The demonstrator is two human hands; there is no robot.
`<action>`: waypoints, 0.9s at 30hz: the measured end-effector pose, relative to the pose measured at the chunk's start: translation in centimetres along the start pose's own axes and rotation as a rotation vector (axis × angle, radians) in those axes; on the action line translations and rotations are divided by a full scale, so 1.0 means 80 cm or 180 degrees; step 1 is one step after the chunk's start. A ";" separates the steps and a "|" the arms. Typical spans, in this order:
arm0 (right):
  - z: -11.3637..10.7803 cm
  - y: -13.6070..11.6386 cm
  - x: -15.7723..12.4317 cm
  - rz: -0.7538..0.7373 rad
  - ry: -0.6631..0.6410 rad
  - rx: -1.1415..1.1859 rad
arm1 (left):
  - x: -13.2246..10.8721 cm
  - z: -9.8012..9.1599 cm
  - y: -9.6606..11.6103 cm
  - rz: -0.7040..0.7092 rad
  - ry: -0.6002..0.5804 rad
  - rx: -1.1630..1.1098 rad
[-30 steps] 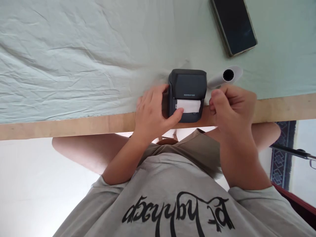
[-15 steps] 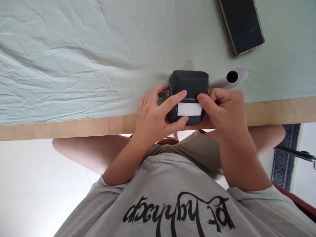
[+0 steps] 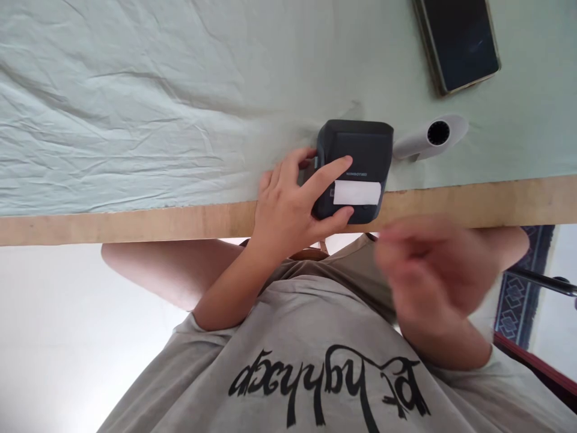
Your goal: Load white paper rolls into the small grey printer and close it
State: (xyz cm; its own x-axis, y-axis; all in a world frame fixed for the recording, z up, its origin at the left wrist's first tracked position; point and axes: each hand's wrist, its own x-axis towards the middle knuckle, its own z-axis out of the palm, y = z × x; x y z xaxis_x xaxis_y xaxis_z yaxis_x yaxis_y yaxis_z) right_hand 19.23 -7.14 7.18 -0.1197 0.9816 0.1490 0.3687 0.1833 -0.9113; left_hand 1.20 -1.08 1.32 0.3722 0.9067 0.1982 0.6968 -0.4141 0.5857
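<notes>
A black, boxy label printer (image 3: pixel 366 144) lies at the table's near edge, with a white strip of paper (image 3: pixel 357 193) across its front part. My left hand (image 3: pixel 288 198) grips the printer from the left. Its index finger rests on the lid, the thumb presses near the front, and the other fingers are against the left side. Over my lap, apart from the printer, my right hand (image 3: pixel 428 264) is smeared by motion. Whether it is closed, or has anything in it, does not show.
A white rounded device with a dark round end (image 3: pixel 438 133) lies just right of the printer. Farther back at the right is a dark-screened phone (image 3: pixel 466 45). A pale green cloth (image 3: pixel 180 90) covers the table behind its bare wooden edge (image 3: pixel 135 222).
My right hand has let go of the printer's right side and moved down toward my body. My left hand stays on the printer. The whole view has shifted slightly.
</notes>
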 end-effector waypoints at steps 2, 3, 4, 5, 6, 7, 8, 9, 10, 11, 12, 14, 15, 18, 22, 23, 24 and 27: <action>0.026 -0.007 -0.019 -0.0333 -0.1067 0.0774 | 0.000 -0.001 0.001 -0.0024 0.0020 -0.0009; 0.040 -0.006 -0.026 -0.0328 -0.1319 0.0976 | 0.001 -0.001 0.001 -0.0047 0.0015 -0.0012; 0.054 -0.003 -0.032 -0.0247 -0.1554 0.0971 | 0.001 -0.002 0.002 -0.0070 -0.0009 -0.0018; 0.066 0.001 -0.036 -0.0146 -0.1786 0.0908 | 0.001 -0.003 0.002 -0.0091 -0.0046 -0.0021; 0.076 0.006 -0.039 -0.0003 -0.1983 0.0865 | 0.001 -0.003 0.003 -0.0106 -0.0076 -0.0023; 0.083 0.009 -0.041 0.0136 -0.2167 0.0820 | 0.002 -0.004 0.003 -0.0110 -0.0105 -0.0031; 0.088 0.011 -0.042 0.0256 -0.2309 0.0806 | 0.002 -0.004 0.004 -0.0113 -0.0133 -0.0038; 0.090 0.011 -0.041 0.0342 -0.2420 0.0817 | 0.002 -0.005 0.004 -0.0123 -0.0158 -0.0040; 0.092 0.009 -0.040 0.0395 -0.2525 0.0829 | 0.002 -0.005 0.004 -0.0140 -0.0175 -0.0034; 0.092 0.007 -0.039 0.0421 -0.2643 0.0831 | 0.002 -0.004 0.004 -0.0157 -0.0187 -0.0025; 0.092 0.003 -0.038 0.0437 -0.2780 0.0812 | 0.002 -0.004 0.004 -0.0171 -0.0197 -0.0019; 0.092 -0.003 -0.037 0.0443 -0.3055 0.0672 | 0.001 -0.003 0.004 -0.0186 -0.0204 -0.0021; 0.092 -0.005 -0.037 0.0430 -0.3149 0.0590 | 0.001 -0.003 0.004 -0.0183 -0.0206 -0.0033; 0.089 -0.005 -0.034 0.0412 -0.3116 0.0453 | 0.001 -0.003 0.005 -0.0185 -0.0210 -0.0039; 0.073 -0.001 -0.024 0.0492 -0.2800 0.0411 | 0.002 -0.004 0.004 -0.0172 -0.0203 -0.0005; 0.068 -0.001 -0.021 0.0507 -0.2688 0.0365 | 0.002 -0.004 0.004 -0.0150 -0.0200 -0.0012; 0.064 -0.001 -0.018 0.0523 -0.2569 0.0314 | 0.002 -0.003 0.003 -0.0130 -0.0198 -0.0022; 0.057 -0.002 -0.017 0.0536 -0.2239 0.0167 | 0.003 -0.003 0.001 -0.0136 -0.0192 -0.0049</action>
State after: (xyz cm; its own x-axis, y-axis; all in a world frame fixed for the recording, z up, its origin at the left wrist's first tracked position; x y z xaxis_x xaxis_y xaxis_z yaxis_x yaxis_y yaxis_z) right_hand 15.10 -8.73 5.37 -0.6363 0.7259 -0.2611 0.3918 0.0125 -0.9200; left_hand 1.23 -0.87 1.60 0.3789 0.9169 0.1253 0.7034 -0.3734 0.6048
